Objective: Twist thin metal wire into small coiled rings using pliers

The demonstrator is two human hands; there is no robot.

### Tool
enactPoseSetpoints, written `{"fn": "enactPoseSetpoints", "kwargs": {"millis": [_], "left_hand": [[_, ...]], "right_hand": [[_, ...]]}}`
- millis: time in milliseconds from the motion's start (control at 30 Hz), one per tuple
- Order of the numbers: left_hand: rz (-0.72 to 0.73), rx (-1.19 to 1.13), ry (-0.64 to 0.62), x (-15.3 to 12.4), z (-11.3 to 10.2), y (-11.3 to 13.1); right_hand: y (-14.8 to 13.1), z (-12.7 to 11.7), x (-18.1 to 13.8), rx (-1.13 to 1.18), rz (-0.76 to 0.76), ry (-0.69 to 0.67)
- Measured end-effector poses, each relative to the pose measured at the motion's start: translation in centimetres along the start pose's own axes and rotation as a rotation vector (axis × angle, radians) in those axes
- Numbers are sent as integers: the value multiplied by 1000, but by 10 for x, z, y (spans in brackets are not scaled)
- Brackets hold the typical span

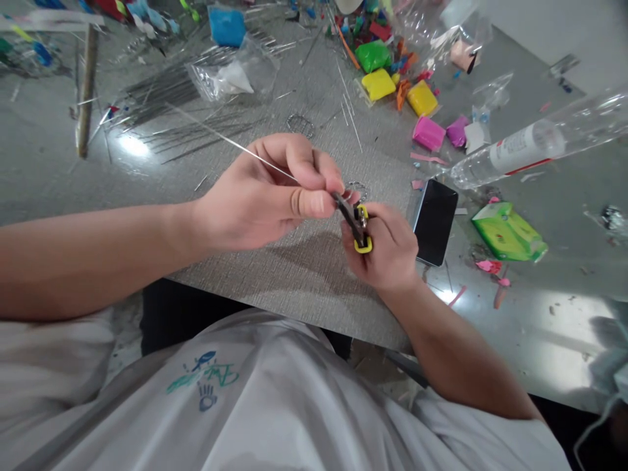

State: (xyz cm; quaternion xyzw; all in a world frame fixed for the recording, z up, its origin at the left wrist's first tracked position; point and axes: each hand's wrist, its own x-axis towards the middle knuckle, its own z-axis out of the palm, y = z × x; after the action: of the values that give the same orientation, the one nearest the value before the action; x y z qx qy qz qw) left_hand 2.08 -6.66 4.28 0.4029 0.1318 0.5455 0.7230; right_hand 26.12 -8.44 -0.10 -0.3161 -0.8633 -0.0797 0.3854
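Note:
My left hand (275, 193) pinches a thin silvery wire (230, 140) between thumb and fingers. The long end of the wire slants away to the upper left. Closed around the handles of small pliers (360, 229) with yellow-edged grips is my right hand (385, 248). The dark jaws of the pliers point up and left, meeting my left fingertips. Whether the jaws bite the wire is hidden by those fingers. Behind the hands, a small coil of wire (300, 124) lies on the grey table (314, 275).
Many straight wires (176, 111) lie at the left, near a wooden stick (87, 91). Bright clay packets (377, 85) cluster at the back. At right are a phone (436, 222), a plastic bottle (524, 147) lying down and a green packet (509, 232).

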Motion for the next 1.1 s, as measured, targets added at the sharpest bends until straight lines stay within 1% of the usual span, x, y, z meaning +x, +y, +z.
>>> {"fn": "enactPoseSetpoints", "kwargs": {"millis": [100,167,233,300,367,433,600,733,800,900,967,1033,1100], "left_hand": [[-30,-11,193,1,-1,-3],[-31,-32,247,3,-3,-5],[12,-67,218,4,-4,-5],[48,-85,141,4,-4,-4],[42,-77,69,5,-3,-2],[25,-67,24,6,-3,0],[-22,-31,28,9,-5,0],[-47,-27,-26,9,-9,-1],[-40,-25,6,9,-10,-2],[-9,-22,125,8,-11,-4],[14,-50,175,9,-11,-4],[39,-103,174,9,-10,-4],[42,-146,139,10,-10,-4]], "right_hand": [[-3,3,-1,-103,30,26],[-3,3,-1,-140,26,32],[-2,3,-1,-153,13,32],[-2,3,-1,-145,-7,28],[-2,2,-1,-125,-27,26],[-3,2,-1,-91,-40,15],[-1,1,1,-7,-68,2],[1,0,2,12,-86,3],[0,1,2,-8,-67,11],[-1,2,0,-56,-17,18],[-2,3,-1,-88,6,26],[-1,4,-2,-108,24,34],[-1,3,-2,-102,33,29]]}}
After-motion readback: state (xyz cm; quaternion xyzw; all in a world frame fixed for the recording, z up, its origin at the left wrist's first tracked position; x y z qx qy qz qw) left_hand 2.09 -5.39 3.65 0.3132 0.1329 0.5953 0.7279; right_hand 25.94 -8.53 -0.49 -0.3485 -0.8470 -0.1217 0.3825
